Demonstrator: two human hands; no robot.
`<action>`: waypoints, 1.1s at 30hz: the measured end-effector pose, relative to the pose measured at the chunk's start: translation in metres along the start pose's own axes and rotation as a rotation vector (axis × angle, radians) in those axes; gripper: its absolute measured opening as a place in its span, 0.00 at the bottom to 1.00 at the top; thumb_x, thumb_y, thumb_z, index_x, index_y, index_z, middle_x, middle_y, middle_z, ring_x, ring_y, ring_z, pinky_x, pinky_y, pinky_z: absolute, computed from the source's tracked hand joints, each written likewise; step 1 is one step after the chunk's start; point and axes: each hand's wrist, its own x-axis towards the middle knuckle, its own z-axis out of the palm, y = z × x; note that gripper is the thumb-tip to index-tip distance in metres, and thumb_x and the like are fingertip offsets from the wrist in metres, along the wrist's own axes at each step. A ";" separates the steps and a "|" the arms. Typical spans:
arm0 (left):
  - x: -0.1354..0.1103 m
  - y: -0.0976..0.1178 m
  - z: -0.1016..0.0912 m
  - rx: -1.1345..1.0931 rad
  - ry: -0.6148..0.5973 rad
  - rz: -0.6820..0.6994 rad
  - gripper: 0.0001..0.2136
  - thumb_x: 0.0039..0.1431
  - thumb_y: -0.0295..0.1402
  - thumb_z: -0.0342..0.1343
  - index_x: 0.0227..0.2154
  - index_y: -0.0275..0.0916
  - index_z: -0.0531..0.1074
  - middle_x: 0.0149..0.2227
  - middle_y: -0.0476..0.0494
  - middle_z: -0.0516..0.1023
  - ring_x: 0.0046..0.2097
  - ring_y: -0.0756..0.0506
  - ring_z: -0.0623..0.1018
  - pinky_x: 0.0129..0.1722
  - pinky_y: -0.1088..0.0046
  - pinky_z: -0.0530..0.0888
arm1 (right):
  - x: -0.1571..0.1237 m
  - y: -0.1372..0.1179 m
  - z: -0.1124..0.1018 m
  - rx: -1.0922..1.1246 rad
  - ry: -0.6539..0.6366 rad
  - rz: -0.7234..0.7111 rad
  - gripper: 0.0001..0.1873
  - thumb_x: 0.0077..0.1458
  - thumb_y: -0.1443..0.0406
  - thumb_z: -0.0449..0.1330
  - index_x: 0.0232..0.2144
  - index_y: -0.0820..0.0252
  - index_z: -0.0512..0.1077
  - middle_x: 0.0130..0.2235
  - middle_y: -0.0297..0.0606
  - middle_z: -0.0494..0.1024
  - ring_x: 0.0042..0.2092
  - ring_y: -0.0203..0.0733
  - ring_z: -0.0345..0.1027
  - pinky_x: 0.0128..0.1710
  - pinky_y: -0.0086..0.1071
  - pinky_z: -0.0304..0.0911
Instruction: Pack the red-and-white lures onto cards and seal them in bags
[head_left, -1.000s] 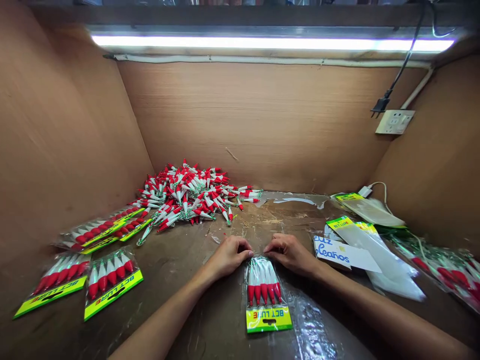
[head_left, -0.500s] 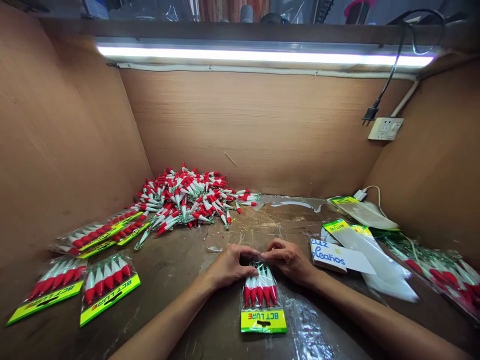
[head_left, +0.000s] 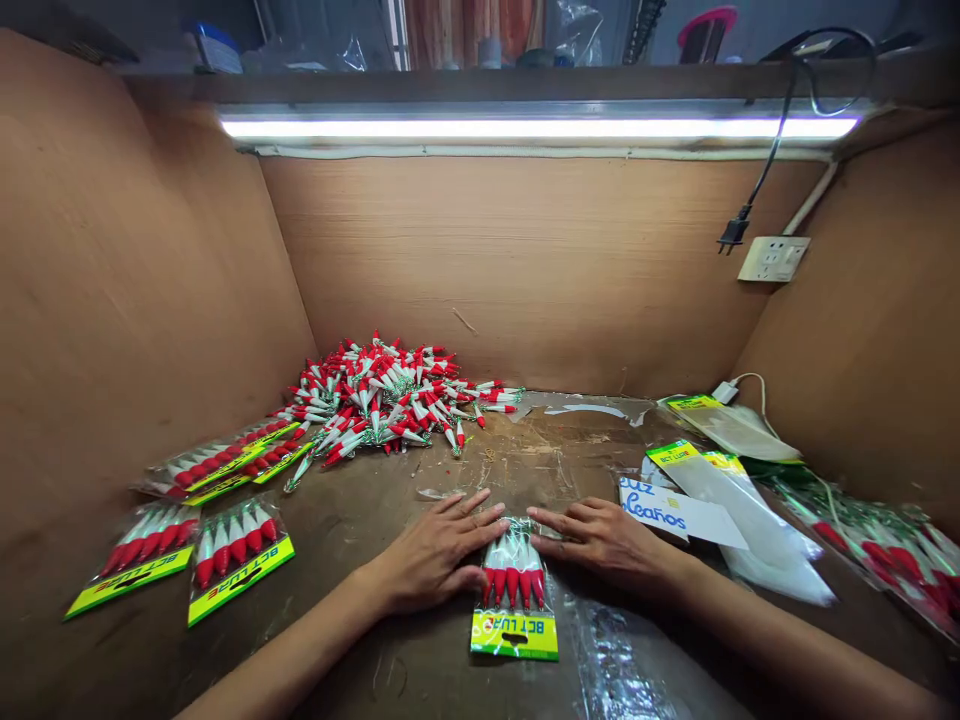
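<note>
A person's left hand (head_left: 444, 552) is spreading its fingers flat beside a BCT LURE packet (head_left: 514, 602) on a workbench (head_left: 405, 660), while the right hand (head_left: 606, 538) is pointing its fingers in at the packet's other side. More filled packets (head_left: 238, 545) are lying at left, a loose heap of red-and-white lures (head_left: 386, 395) is sitting near the back wall (head_left: 517, 250), and a tube light (head_left: 540, 129) is glowing overhead.

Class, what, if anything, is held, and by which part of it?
Nothing appears held: left grip and right grip lie open at either side of the rectangular, yellow-labelled, clear plastic lure packet.
</note>
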 end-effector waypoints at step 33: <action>0.007 0.012 -0.031 0.285 0.209 -0.264 0.48 0.51 0.57 0.60 0.70 0.45 0.46 0.69 0.37 0.56 0.68 0.32 0.59 0.64 0.51 0.60 | 0.133 0.063 0.005 0.301 0.000 0.605 0.19 0.65 0.60 0.53 0.53 0.63 0.72 0.54 0.47 0.75 0.57 0.51 0.65 0.58 0.39 0.56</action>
